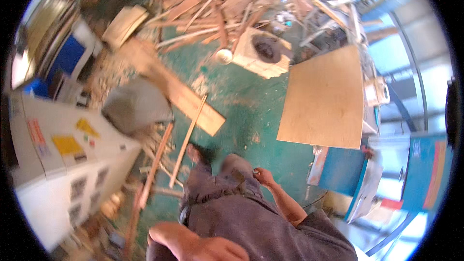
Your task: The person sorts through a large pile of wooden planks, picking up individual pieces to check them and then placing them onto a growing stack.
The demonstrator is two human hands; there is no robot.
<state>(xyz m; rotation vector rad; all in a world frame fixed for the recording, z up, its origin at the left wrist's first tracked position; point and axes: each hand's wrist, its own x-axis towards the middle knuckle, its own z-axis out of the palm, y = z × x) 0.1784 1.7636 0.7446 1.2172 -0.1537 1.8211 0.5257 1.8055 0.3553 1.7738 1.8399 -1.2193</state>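
My right hand hangs beside my right thigh with its fingers curled closed. A small pale spot shows at the fingers, too small to name. My left arm is bent across the front of my body, and my left hand is at the lower edge of the picture. Its fingers are cut off or blurred, so what it holds, if anything, is hidden. Neither hand touches the wood around me. A thin wooden strip and a wide plank lie on the green floor ahead of my legs.
A white machine cabinet stands at left, beside a grey rounded object. A plywood sheet is at right above a blue machine. Scrap wood heaps at the far side, near a pale block with a dark hole.
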